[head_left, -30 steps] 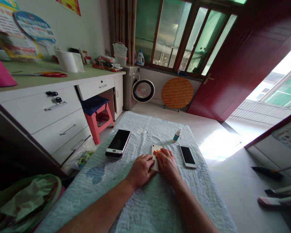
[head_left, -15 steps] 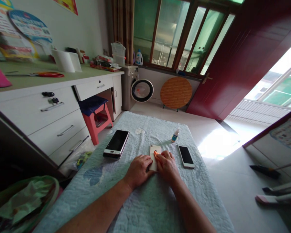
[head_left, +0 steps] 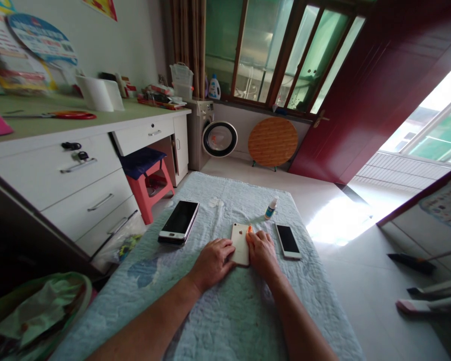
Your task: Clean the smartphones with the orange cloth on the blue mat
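The cloth (head_left: 250, 230) has slid to the phone's (head_left: 240, 246) right edge, pinched in the right hand (head_left: 262, 251), left hand (head_left: 213, 258) holding the opposite edge, the phone between them on the quilt (head_left: 225, 321), long axis pointing away.

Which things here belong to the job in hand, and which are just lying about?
In the job:
gold phone, touched by left hand
orange cloth, in right hand
probably bottle, left phone, right phone

Just about:
stool
paper roll
washer
round tabletop
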Tool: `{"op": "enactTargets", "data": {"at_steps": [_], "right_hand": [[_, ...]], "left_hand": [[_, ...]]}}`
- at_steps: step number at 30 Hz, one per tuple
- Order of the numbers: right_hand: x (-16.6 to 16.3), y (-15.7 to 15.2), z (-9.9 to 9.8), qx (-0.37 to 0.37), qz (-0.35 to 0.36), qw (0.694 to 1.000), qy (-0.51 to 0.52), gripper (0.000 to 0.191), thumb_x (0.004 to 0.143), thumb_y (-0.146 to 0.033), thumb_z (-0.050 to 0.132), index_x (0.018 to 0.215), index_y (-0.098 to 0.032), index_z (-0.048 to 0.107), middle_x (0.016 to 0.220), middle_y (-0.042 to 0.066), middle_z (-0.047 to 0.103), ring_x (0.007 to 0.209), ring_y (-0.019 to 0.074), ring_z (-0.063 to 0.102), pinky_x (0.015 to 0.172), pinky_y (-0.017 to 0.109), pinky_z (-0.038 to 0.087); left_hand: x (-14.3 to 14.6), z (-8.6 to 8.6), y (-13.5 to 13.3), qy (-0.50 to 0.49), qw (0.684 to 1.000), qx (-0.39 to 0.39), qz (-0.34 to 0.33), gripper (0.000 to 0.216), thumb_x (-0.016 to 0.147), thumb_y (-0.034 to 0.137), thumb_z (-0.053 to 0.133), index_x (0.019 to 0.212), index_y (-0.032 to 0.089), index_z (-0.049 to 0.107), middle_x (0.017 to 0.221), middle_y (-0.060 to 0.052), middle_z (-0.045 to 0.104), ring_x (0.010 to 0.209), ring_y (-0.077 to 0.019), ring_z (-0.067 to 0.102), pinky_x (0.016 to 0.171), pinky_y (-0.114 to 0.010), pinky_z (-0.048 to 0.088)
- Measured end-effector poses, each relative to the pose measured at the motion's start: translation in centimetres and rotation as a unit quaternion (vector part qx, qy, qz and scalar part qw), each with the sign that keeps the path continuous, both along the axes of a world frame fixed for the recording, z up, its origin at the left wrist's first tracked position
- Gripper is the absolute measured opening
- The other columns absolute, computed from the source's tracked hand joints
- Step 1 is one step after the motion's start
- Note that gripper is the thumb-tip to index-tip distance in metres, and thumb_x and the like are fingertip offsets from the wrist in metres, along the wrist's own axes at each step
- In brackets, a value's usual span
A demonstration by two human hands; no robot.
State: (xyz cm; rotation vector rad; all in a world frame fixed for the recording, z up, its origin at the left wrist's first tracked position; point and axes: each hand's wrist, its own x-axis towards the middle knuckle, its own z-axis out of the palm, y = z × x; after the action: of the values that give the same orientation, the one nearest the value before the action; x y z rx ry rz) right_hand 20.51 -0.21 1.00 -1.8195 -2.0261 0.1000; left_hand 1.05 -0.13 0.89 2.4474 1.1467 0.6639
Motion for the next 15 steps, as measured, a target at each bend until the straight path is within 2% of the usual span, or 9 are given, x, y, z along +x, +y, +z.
{"op": "enactTargets", "data": {"at_steps": [8, 12, 15], "right_hand": [[-0.8, -1.9, 1.5, -0.038, 0.104, 0.994, 0.021, 0.017, 0.086, -0.017, 0.053, 0.08, -0.023, 0.068, 0.083, 0.003, 0.054, 0.084, 0.0169, 0.048, 0.079, 0.027, 0.035], [-1.2, -1.6, 1.4, -0.041, 0.081, 0.996, 0.016, 0.017, 0.086, -0.017, 0.054, 0.09, -0.023, 0.069, 0.088, 0.004, 0.054, 0.089, 0.0177, 0.048, 0.083, 0.028, 0.035], [-1.3, -1.0, 1.1, -0.032, 0.036, 0.999, 0.011, 0.022, 0.093, -0.025, 0.048, 0.101, -0.024, 0.069, 0.094, 0.005, 0.055, 0.091, 0.019, 0.047, 0.085, 0.029, 0.036]], "left_hand": [[0.0, 0.2, 0.1, -0.024, 1.0, -0.004, -0.019, 0.033, 0.088, 0.038, 0.063, 0.118, 0.024, 0.063, 0.124, -0.005, 0.064, 0.107, -0.0253, 0.058, 0.096, -0.039, 0.044], [0.0, 0.1, 0.0, -0.019, 1.0, 0.005, -0.019, 0.031, 0.088, 0.037, 0.063, 0.114, 0.021, 0.064, 0.119, -0.006, 0.066, 0.106, -0.0255, 0.058, 0.095, -0.039, 0.044], [0.0, 0.0, 0.0, -0.007, 1.0, 0.016, -0.006, 0.024, 0.085, 0.032, 0.066, 0.106, 0.019, 0.066, 0.118, -0.007, 0.066, 0.106, -0.0259, 0.058, 0.096, -0.039, 0.043]]}}
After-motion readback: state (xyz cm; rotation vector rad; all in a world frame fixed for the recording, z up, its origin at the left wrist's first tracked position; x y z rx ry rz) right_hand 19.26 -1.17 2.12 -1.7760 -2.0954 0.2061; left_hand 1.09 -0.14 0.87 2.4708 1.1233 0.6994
